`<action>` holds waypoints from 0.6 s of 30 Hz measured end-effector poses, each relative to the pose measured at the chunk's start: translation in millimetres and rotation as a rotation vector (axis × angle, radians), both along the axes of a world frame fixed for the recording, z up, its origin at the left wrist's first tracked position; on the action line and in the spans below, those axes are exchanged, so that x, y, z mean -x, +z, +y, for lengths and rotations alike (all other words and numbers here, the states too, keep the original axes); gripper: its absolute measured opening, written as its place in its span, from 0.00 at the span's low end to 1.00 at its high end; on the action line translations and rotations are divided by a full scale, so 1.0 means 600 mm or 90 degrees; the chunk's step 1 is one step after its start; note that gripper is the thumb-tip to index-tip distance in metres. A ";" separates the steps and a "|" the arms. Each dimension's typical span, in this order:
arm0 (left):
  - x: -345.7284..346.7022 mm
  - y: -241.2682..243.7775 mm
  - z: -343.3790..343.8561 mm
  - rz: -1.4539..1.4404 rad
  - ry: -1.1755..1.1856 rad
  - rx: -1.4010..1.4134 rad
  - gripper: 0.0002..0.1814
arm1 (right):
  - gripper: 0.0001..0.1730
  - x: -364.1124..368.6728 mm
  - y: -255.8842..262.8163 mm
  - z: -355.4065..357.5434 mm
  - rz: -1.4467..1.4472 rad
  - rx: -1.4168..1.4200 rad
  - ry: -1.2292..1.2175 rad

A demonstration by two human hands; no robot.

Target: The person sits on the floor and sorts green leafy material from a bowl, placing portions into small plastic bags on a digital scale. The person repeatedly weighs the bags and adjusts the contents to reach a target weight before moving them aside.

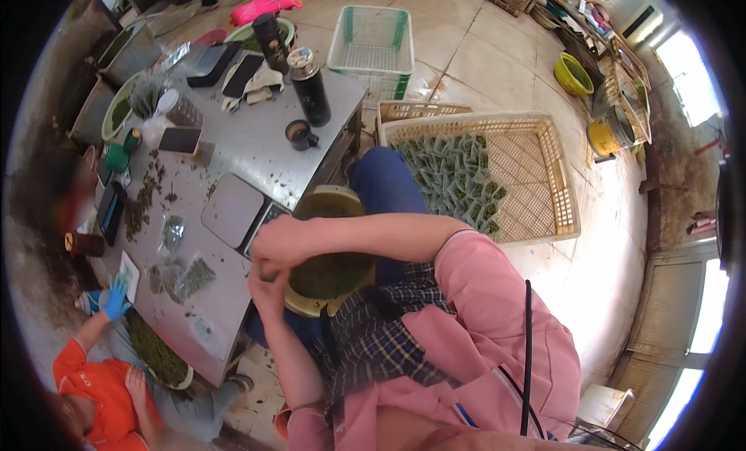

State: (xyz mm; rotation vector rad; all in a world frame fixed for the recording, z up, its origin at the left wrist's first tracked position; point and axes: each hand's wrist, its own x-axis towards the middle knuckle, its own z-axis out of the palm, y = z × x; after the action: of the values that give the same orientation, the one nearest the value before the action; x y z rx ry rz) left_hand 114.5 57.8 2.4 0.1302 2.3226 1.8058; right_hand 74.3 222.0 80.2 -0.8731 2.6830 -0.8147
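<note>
My right hand [281, 240] and my left hand [268, 289] meet at the table edge, fingers bent, right above left. The fingertips overlap, so whether anything is between them cannot be told. Just beyond my right hand a digital scale [233, 211] lies on the metal table [227, 153], its platform bare. Below and beside my hands, between my knees, stands a yellowish basin [303, 305] with fine green leaf material [332, 276]. Clear plastic bags with green contents [197, 277] lie on the table, with another clear bag [172, 232] farther off.
A plastic crate [562, 183] with many small filled packets [454, 177] stands to my right. The table also holds a black flask [312, 95], a cup [300, 135], phones and loose leaf bits. A co-worker in orange [105, 392] sits at left, one blue-gloved hand [116, 299] near the table.
</note>
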 end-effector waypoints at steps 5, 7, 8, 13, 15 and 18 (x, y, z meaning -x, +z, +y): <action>-0.029 -0.041 0.042 0.046 -0.054 0.058 0.26 | 0.14 -0.028 -0.018 0.061 -0.118 -0.006 0.044; -0.037 -0.058 0.034 0.131 -0.038 0.088 0.26 | 0.20 -0.055 0.033 0.083 -0.058 0.022 -0.027; -0.035 -0.027 0.051 0.154 -0.066 0.083 0.25 | 0.24 -0.074 0.031 0.100 0.046 0.104 -0.093; -0.027 0.057 0.134 0.061 -0.238 0.093 0.32 | 0.23 -0.137 -0.035 0.161 0.199 0.204 -0.251; -0.019 0.065 0.166 0.107 -0.291 0.071 0.35 | 0.16 -0.173 -0.049 0.213 0.166 0.202 -0.302; 0.004 0.059 0.178 0.111 -0.285 0.056 0.37 | 0.06 -0.237 -0.038 0.310 0.258 0.291 -0.575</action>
State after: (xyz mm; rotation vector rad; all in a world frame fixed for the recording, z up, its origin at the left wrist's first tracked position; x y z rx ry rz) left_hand 112.1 164.4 37.7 0.7553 2.2423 1.5180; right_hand 216.7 407.9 57.3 0.2377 3.3114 -1.6105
